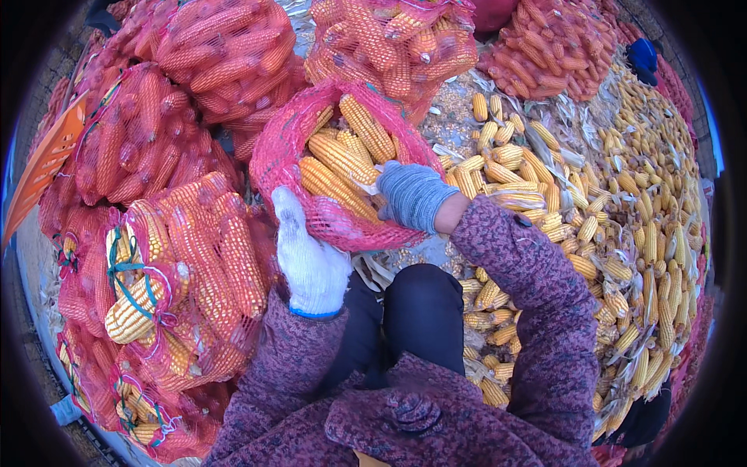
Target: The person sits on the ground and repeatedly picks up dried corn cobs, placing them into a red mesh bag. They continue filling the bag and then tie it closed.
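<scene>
In front of my knees stands an open red mesh bag (350, 225), its rim rolled outward, with several yellow ears of corn (335, 184) inside. My left hand (312, 262), in a white knit glove, grips the bag's near left rim. Its thumb points up along the mesh, and the other fingers are mostly hidden. A blue-grey knit glove covers my right hand (414, 195), which reaches over the right side of the bag. Its fingers curl at the near end of an ear of corn (344, 156) within the opening; the fingertips are partly hidden.
Filled red mesh bags (227, 52) crowd the left and far side; one tied bag (198, 262) sits by my left arm. Loose corn ears (630, 233) spread across the right. An orange slotted plastic object (49, 160) leans at far left. Husks and kernels (449, 117) litter the ground.
</scene>
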The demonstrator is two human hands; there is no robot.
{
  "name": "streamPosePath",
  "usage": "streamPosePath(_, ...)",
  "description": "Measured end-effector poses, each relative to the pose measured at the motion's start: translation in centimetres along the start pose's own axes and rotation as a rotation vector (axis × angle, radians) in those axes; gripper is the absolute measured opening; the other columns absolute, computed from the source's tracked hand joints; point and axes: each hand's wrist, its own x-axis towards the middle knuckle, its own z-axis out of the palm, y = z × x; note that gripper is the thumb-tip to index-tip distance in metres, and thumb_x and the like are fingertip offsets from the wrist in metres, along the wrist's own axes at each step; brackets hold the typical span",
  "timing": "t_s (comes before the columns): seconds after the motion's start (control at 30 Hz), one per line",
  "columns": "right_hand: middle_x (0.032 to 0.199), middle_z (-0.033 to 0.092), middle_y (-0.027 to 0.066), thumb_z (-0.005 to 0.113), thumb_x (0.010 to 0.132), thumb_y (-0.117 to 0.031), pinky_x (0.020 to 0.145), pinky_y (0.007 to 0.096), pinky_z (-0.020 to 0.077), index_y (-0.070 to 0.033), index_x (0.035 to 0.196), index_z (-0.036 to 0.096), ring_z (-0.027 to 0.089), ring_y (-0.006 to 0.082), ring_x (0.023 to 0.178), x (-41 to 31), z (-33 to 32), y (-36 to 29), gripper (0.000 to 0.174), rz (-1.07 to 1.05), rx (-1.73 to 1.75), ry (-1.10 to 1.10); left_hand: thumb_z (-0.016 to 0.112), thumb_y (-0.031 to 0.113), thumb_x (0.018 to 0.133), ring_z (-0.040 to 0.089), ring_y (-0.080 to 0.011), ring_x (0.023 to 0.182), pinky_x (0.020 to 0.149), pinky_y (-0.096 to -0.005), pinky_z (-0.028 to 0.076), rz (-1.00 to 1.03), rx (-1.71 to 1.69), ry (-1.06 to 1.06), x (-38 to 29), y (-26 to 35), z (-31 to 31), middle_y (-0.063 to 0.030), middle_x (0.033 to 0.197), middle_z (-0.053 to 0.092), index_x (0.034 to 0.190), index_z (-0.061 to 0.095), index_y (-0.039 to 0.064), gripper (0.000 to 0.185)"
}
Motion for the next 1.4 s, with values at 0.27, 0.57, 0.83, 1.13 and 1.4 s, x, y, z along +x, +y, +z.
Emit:
streamPosePath(0.27,0.105,0.058,0.0143,0.067,0.076,-0.019,0.084,0.0395,0.0463,-0.001,0.096,0.063,0.056,0.0321,0.098,3.3,1.5,-1.2,0.027,-0.219,0.235,0.25,0.049,0.042,0.093,0.057,-0.0195,0.088,0.079,-0.0375,0.048,0.005,-0.024,-0.119,-0.2,0.1,-0.2,-0.006,0.097,0.057,0.125,0.046,0.007,0.047)
streamPosePath(0.57,0.119,0.049,0.0243,0.059,0.078,-0.015,0.093,0.0407,0.0422,0.002,0.095,0.057,0.049,0.0376,0.111,10.0,6.2,-4.8,0.023,-0.094,0.405,0.619,0.049,0.041,0.094,0.05,-0.0132,0.065,0.058,-0.0294,0.043,0.001,-0.032,0.066,0.3,0.0,-1.6,0.0,0.072,0.049,0.11,0.052,0.011,0.034)
streamPosePath(0.83,0.109,0.056,0.0186,0.056,0.076,-0.01,0.094,0.042,0.0405,0.0,0.097,0.057,0.051,0.0351,0.106,2.7,4.1,-1.1,0.024,-0.428,0.095,0.309,0.044,0.04,0.096,0.053,-0.0168,0.072,0.065,-0.0317,0.046,-0.005,-0.091,0.179,0.3,-1.3,-2.4,-0.0051,0.08,0.054,0.099,0.054,0.008,0.034)
streamPosePath(1.13,0.056,0.045,0.0053,0.054,0.09,-0.02,0.048,0.0334,0.0382,-0.003,0.066,0.053,0.047,0.0218,0.049,5.8,5.5,-2.4,0.029,-0.224,0.997,0.344,0.043,0.033,0.097,0.053,-0.0177,0.104,0.09,-0.0344,0.044,0.009,-0.117,0.023,0.3,-1.0,-3.0,-0.0076,0.115,0.053,0.13,0.041,0.0,0.047)
streamPosePath(1.4,0.053,0.03,-0.0092,0.055,0.091,-0.026,0.038,0.0179,0.0287,-0.003,0.103,0.048,0.032,0.0024,0.044,7.5,6.5,-2.2,0.027,-0.153,2.632,-0.566,0.039,0.044,0.097,0.057,-0.0163,0.076,0.07,-0.0307,0.047,0.027,-0.092,0.087,0.4,-0.5,-1.3,-0.0051,0.086,0.057,0.109,0.052,0.003,0.045)
